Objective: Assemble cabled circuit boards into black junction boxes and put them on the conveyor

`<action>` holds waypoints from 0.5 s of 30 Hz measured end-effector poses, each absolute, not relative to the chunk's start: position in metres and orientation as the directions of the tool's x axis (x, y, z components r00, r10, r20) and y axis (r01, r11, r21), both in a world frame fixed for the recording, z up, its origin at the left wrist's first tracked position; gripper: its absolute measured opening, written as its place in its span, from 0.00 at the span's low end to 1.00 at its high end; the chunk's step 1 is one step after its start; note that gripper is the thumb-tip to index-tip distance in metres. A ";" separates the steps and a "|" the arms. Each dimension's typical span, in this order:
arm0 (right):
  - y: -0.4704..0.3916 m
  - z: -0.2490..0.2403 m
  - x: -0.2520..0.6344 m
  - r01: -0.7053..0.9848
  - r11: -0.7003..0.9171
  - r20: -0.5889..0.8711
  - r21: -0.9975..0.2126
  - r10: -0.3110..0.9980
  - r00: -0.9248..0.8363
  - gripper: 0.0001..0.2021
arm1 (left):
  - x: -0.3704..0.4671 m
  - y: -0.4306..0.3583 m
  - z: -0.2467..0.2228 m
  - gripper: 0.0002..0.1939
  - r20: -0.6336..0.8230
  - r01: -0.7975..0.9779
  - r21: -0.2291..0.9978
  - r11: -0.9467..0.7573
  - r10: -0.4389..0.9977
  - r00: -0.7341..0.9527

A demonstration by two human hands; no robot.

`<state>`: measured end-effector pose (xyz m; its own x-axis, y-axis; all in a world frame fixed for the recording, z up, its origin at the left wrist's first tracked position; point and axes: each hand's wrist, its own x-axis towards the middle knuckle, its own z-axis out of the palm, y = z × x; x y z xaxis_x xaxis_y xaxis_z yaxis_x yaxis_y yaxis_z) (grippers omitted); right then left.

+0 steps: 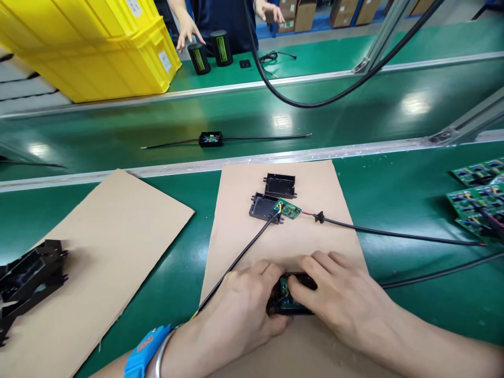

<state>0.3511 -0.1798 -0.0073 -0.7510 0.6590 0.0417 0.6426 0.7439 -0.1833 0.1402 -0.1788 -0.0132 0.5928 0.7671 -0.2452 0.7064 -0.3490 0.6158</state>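
Observation:
On the cardboard sheet before me lies a small black plastic case (300, 311) with a green circuit board (286, 299) inside. My left hand (252, 302) is closed round the case's left end. My right hand (340, 294) grips the right end from above, its thumb over the board; part of the case is hidden under the fingers. A black cable (437, 274) runs off to the right from behind my right hand. Just beyond, a second circuit board (289, 209) with cables at both ends rests partly on an open case (260, 206). Another case (280, 185) sits behind it.
Black cases (31, 278) are piled on a left cardboard sheet (118, 231). Several circuit boards (476, 202) lie at the right. A wired case (210, 138) lies on the green belt. Across it are yellow crates (118, 58), black cylinders (221, 48) and a person's hands (189, 31). A cable (315, 104) hangs overhead.

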 end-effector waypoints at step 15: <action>-0.178 -0.012 0.348 0.661 0.728 0.050 -0.184 0.678 -0.733 0.04 | 0.141 -0.178 -0.009 0.18 -0.277 0.721 0.599 -0.347 0.755 0.594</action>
